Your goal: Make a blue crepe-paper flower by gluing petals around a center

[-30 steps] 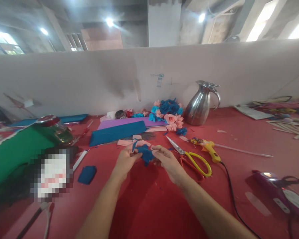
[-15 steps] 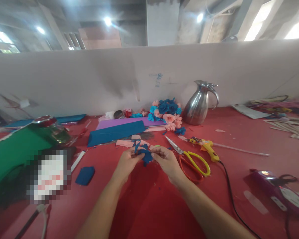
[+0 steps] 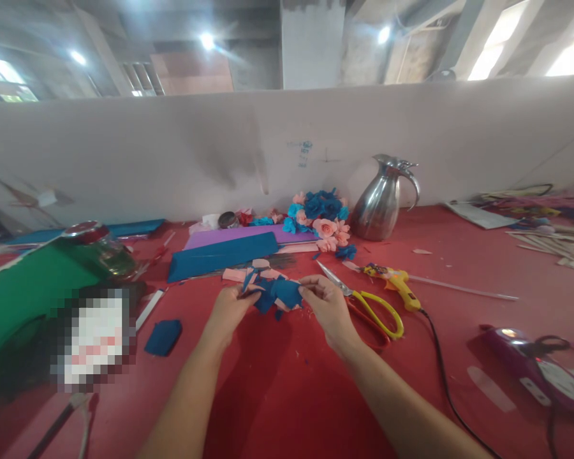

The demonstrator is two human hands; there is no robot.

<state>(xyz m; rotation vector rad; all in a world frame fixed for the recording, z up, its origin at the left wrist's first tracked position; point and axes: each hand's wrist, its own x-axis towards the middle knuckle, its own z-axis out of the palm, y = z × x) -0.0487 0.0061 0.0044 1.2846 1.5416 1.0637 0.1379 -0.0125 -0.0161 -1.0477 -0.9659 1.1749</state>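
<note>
My left hand [image 3: 229, 312] pinches a dark blue piece of crepe paper, with a narrow blue strip standing up by its fingertips. Thumb and fingers of my right hand [image 3: 328, 306] are closed on the right edge of a blue paper petal [image 3: 289, 293]. Between the hands the blue paper overlaps, so whether it is one piece or several I cannot tell. Pink and blue paper scraps lie on the red tabletop [image 3: 287, 382] just behind and under it. Right of my right hand lie scissors [image 3: 375, 312] with yellow and red handles, blades partly apart.
A yellow glue gun [image 3: 402, 287] with a black cord lies to the right. Behind stand a steel jug [image 3: 380, 204] and a bunch of paper flowers [image 3: 323, 217]. Folded blue paper [image 3: 224, 255], a small blue stack [image 3: 163, 338] and a glass jar [image 3: 108, 248] are on the left.
My hands have moved apart, the left one leftward and the right one slightly rightward. The blue paper between them now spreads wider, with a broad petal showing at my right fingertips.
</note>
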